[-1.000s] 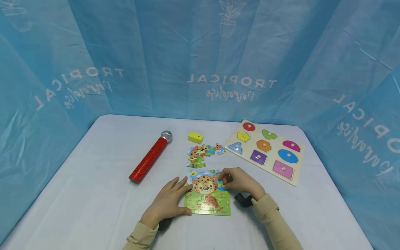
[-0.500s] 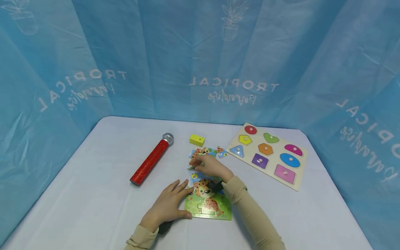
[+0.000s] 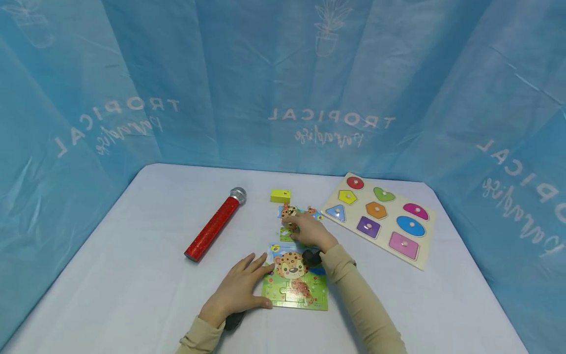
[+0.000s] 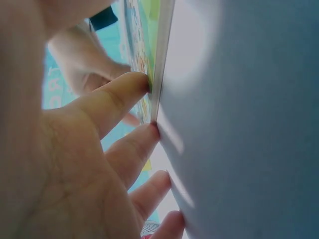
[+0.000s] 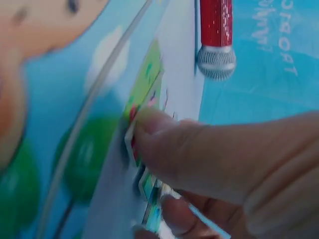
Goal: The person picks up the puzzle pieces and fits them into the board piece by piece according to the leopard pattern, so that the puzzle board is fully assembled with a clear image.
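Observation:
A leopard jigsaw board (image 3: 287, 297) lies near the front of the table. My left hand (image 3: 239, 287) lies at its left side with fingers spread, fingertips right at the board's edge in the left wrist view. Beyond the board, my right hand (image 3: 311, 232) reaches over a small cluster of loose jigsaw pieces (image 3: 289, 210). Its thumb and fingers are bent around a green jigsaw piece (image 3: 285, 235). In the right wrist view the thumb (image 5: 159, 144) presses on that piece, with the index finger mostly hidden behind it.
A red toy microphone (image 3: 213, 228) lies to the left. A yellow block (image 3: 280, 196) sits behind the loose pieces. At the back right is a wooden shape board (image 3: 384, 236) with knobbed pieces. A blue curtain (image 3: 239, 83) hangs behind the table.
My right hand has gone from the board's right side to the loose pieces beyond it. Several of those pieces have shifted right. My left hand has stayed at the board's left edge.

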`<state>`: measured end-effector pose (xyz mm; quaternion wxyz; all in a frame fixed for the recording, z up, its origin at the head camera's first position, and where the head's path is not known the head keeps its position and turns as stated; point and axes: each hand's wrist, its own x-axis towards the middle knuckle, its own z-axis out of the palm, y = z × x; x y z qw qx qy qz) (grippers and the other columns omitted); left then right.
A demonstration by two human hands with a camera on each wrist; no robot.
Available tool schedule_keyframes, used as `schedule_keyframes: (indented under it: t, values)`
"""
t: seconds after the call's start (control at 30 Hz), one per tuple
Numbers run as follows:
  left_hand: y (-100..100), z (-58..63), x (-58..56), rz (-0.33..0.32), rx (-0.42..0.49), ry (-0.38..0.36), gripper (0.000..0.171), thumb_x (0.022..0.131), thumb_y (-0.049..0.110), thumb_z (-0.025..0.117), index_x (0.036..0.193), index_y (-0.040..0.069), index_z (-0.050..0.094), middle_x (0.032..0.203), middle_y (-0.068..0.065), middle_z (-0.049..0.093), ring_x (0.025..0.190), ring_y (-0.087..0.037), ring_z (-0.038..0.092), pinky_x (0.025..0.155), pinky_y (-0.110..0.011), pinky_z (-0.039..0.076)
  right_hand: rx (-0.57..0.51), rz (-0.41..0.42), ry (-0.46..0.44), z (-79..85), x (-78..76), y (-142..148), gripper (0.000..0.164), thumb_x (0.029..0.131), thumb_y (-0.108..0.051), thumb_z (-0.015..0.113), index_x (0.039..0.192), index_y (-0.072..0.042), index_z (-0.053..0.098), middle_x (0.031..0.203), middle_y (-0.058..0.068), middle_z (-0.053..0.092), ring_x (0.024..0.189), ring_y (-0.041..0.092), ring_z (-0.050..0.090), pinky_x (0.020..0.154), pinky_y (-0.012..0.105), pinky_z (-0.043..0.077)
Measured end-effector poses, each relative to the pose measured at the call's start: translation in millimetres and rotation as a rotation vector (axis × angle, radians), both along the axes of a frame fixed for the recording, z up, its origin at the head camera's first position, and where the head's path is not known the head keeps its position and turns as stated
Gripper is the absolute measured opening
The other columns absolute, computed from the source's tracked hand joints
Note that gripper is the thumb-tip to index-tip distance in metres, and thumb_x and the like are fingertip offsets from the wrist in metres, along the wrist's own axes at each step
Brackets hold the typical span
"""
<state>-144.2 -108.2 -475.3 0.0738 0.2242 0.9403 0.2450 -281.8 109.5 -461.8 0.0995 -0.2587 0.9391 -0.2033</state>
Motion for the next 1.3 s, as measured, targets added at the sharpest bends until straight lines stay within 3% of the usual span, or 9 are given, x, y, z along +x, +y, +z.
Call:
schedule_keyframes:
  t: [0.07,0.23,0.4,0.53,0.73,0.9,1.07,1.17,1.3]
  values:
    - [0,0.2,-0.5,0.0,0.005,-0.005,0.085,0.067,0.051,0.082,0.14,0.017,0.053,0.155,-0.013,0.037,0.143,-0.044,0.028,0.116,-0.06,0.027,-0.009,-0.034,-0.018,-0.2,1.2,8,0.045,0.09,-0.013,0.069,0.134,-0.015,0.058,0.131,0.017,0.054,0.113,0.033,0.057,0.086,0.042,0.053]
    - [0,0.1,-1.4,0.006,-0.002,-0.017,0.085,0.067,0.051,0.081,0.14,0.017,0.052,0.156,-0.012,0.036,0.144,-0.044,0.027,0.117,-0.06,0.026,-0.017,-0.085,-0.042,-2.8,3.8,23,0.041,0.089,-0.014,0.07,0.128,-0.009,0.06,0.139,0.018,0.047,0.125,0.039,0.049,0.097,0.045,0.049]
    - [1,0.2,-2.2,0.007,0.008,-0.022,0.085,0.068,0.05,0.082,0.14,0.017,0.052,0.156,-0.012,0.037,0.144,-0.043,0.027,0.117,-0.059,0.025,-0.134,-0.196,-0.071,-9.1,4.5,36,0.04,0.083,-0.014,0.075,0.117,-0.002,0.059,0.116,0.015,0.058,0.098,0.028,0.058,0.084,0.04,0.052]
    - [1,-0.4,-1.1,0.006,0.008,-0.054,0.086,0.067,0.051,0.081,0.14,0.017,0.052,0.156,-0.012,0.035,0.145,-0.043,0.025,0.118,-0.06,0.023,-0.229,-0.299,-0.073,-17.6,11.4,52,0.037,0.084,-0.012,0.075,0.118,-0.005,0.061,0.097,0.014,0.062,0.076,0.02,0.053,0.067,0.034,0.047]
    - [1,0.7,0.4,0.008,0.008,-0.043,0.086,0.067,0.051,0.082,0.14,0.017,0.052,0.156,-0.012,0.036,0.144,-0.043,0.026,0.117,-0.06,0.025,-0.302,-0.352,-0.02,-14.1,23.5,64,0.022,0.094,-0.019,0.063,0.113,-0.008,0.068,0.088,0.007,0.069,0.071,0.013,0.059,0.06,0.027,0.046]
    - [1,-0.1,-0.6,0.019,0.007,-0.036,0.09,0.066,0.05,0.082,0.142,0.015,0.049,0.156,-0.011,0.036,0.144,-0.042,0.026,0.117,-0.059,0.025,-0.463,-0.192,-0.178,1.2,31.2,52,0.017,0.095,-0.018,0.062,0.105,-0.006,0.07,0.081,0.009,0.069,0.065,0.016,0.065,0.058,0.029,0.054]
    - [0,-1.5,-1.2,0.023,0.007,-0.033,0.099,0.066,0.05,0.083,0.147,0.009,0.042,0.156,-0.009,0.037,0.145,-0.041,0.026,0.118,-0.058,0.025,-0.371,0.018,-0.309,4.0,44.0,22,0.01,0.091,-0.019,0.067,0.099,-0.013,0.072,0.077,0.002,0.069,0.059,0.011,0.059,0.053,0.025,0.051]
    - [0,-0.7,-1.3,0.022,0.008,-0.025,0.1,0.066,0.049,0.083,0.147,0.008,0.042,0.156,-0.009,0.037,0.144,-0.041,0.027,0.117,-0.058,0.026,-0.307,0.077,-0.305,-0.3,49.8,8,0.009,0.091,-0.02,0.068,0.096,-0.016,0.073,0.079,-0.001,0.07,0.059,0.007,0.051,0.053,0.021,0.045]
    - [0,0.3,-1.9,0.018,0.0,-0.026,0.099,0.067,0.049,0.083,0.146,0.008,0.042,0.156,-0.009,0.037,0.144,-0.041,0.027,0.117,-0.058,0.026,-0.273,0.119,-0.324,-3.2,54.3,2,0.009,0.091,-0.018,0.067,0.095,-0.015,0.074,0.086,-0.001,0.072,0.068,0.005,0.057,0.062,0.02,0.049]
